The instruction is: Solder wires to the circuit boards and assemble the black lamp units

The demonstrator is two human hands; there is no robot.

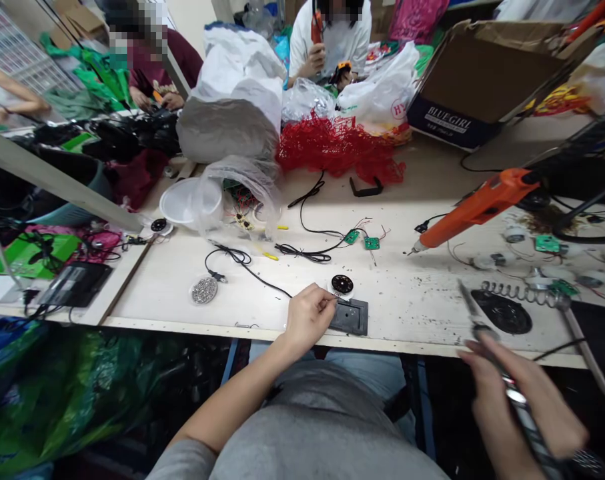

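Observation:
My left hand [309, 313] is closed, thumb and fingertips pinched together at the upper left edge of a dark rectangular block [353, 319]. What they pinch is too small to make out. Just beyond the fingertips sits a round white part with a black slotted disc [342, 284], against the block's far edge. My right hand [527, 400], blurred by motion, is wrapped round a soldering iron [515, 393] off the bench's front edge at the right. Its metal tip points away from me, over the bench, left of a coiled-spring iron holder [522, 292].
An orange electric screwdriver [475, 210] hangs at the right. Small green circuit boards [371, 243], black cables [305, 253] and a round dish of small metal pieces [204, 291] lie on the bench. Behind are red wires [332, 148], bags and a cardboard box [482, 77]. Other people sit opposite.

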